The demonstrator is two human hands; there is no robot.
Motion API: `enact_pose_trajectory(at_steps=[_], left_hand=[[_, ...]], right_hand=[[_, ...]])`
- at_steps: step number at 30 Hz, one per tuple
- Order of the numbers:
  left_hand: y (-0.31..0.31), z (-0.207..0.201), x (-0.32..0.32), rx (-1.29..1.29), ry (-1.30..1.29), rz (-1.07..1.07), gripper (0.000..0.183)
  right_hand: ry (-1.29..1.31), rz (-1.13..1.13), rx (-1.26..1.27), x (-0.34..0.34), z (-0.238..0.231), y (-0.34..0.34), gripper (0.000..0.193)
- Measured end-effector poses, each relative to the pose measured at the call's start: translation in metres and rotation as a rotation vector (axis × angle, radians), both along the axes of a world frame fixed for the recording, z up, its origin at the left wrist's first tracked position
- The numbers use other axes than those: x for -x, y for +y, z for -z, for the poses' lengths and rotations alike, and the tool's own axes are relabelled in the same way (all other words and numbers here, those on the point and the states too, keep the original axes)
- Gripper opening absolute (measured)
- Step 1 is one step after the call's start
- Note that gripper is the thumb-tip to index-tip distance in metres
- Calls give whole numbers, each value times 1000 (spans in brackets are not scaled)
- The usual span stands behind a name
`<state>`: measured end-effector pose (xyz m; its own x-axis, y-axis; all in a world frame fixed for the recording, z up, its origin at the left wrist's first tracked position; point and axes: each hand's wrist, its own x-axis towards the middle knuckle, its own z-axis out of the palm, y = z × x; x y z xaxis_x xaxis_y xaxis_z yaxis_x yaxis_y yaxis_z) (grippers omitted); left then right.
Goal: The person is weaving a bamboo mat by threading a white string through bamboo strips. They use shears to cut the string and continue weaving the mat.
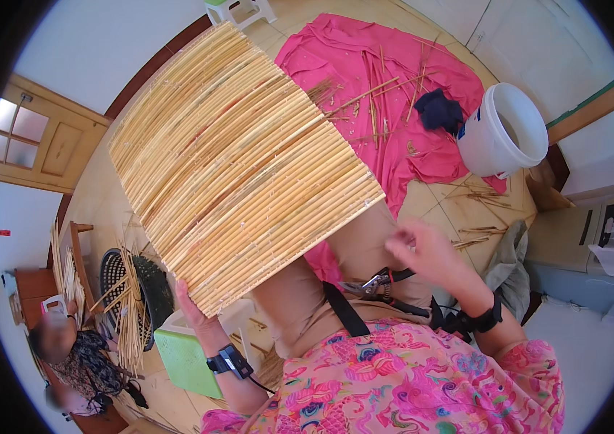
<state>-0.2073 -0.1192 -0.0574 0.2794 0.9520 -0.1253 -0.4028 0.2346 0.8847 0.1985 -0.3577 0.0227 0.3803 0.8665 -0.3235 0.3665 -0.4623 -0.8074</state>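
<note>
In the head view, the straw-coloured mat (249, 166) slants up and away from the thighs (285, 304), its near left corner gripped by the left hand (190, 305), presumably to steady it. The right hand (423, 249), loosely parted and seemingly empty, is near the right corner, not touching. Pruners (373, 284) lie in the lap, likely for easy reach. The mat's slim stalks lie side by side, some browner, with rows of small pale ties.

The pink cloth (321, 47) bears a dark blue bundle (438, 111); at its right edge stands a white bucket (479, 141), well left a wooden door (61, 147).
</note>
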Motion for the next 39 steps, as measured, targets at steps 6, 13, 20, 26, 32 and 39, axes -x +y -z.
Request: enact_pose_trajectory(at_steps=[6,13,20,26,32,39], left_hand=[[-5,-12,-23,-65,17,108,67],[-8,-9,-23,-76,48,238,65],[-6,17,3,53,44,190,62],[-8,23,7,59,7,142,55],[-12,27,1,62,104,13,60],[-25,16,-8,130,16,35,57]], right_hand=[[978,337,-441,-43,21,41,42],[807,181,-503,-37,2,64,36],[485,126,-520,-24,6,57,29],[494,90,-585,-19,3,47,31],[580,31,-675,-15,-12,46,47],[1022,0,-613,-23,-3,47,54]])
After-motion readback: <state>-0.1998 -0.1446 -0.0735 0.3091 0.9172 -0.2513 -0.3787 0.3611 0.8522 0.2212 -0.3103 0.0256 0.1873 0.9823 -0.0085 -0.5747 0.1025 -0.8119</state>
